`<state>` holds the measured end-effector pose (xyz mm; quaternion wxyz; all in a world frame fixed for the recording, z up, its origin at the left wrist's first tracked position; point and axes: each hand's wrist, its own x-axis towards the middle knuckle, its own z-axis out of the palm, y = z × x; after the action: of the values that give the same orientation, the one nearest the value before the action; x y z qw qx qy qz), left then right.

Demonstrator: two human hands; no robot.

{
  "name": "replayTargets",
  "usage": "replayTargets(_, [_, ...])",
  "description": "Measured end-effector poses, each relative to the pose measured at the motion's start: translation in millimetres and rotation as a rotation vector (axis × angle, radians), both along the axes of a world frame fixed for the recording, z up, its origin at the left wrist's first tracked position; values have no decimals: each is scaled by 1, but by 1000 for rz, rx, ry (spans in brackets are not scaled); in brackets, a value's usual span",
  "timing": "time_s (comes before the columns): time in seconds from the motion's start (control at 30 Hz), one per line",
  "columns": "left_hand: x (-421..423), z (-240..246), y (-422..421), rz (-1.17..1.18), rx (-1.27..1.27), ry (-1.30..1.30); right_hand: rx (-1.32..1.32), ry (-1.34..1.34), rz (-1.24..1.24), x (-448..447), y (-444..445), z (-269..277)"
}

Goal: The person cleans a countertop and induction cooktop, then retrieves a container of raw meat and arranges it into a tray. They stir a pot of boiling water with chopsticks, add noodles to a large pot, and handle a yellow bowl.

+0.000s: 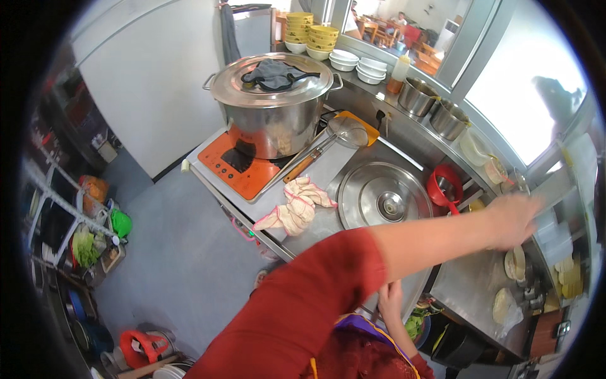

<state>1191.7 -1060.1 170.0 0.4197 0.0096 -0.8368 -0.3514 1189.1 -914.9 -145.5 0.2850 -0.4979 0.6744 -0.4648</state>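
Note:
My left hand (513,220), blurred, reaches across to the right, near the shelf with containers; whether it holds anything is unclear. My right hand (390,296) is low by the counter's edge, partly hidden by my left arm. Beyond my left forearm lies a round steel lid (362,196) with a knob. Left of it, a crumpled cream cloth with pink edging (300,208) rests at the counter's edge. A large lidded steel pot (270,123) stands on an orange induction cooker (236,166), a grey cloth (274,73) on its lid. Beside it lies a wooden-handled wire strainer (348,132).
Stacked yellow bowls (323,38), white bowls (371,70), a sauce bottle (399,73) and steel pots (419,96) line the window shelf. A red ladle-like plastic scoop (444,184) is below it. At left stands a rack with leafy vegetables (85,247). People sit beyond the window.

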Motion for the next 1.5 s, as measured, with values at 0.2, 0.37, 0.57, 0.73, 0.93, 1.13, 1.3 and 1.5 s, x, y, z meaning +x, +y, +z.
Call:
replayTargets(0.2, [223, -203, -108, 438, 10, -264, 78, -260, -41, 130, -152, -21])
replayTargets(0.37, [352, -295, -161, -181, 1701, -468, 285, -413, -30, 213, -270, -21])
replayTargets(0.57, [369, -314, -170, 325, 858, -539, 178, -476, -192, 77, -277, 102])
replayTargets(0.73, [362, -317, -169, 593, 39, -954, -193, 432, -815, -190, -247, 381])
replayTargets(0.93, [346, -327, -170, 628, -68, -1022, -367, 414, -956, -238, -178, 507])
replayTargets(1.13, [347, -307, -177, 558, -128, -1089, -34, 315, -374, -30, -206, 360])
replayTargets(1.3, [331, -305, -191, 386, -380, -961, 569, 149, 101, 99, -148, 165])
replayTargets(1.5, [308, -320, -203, 255, -223, -1095, 808, 67, 32, 154, -63, 35])
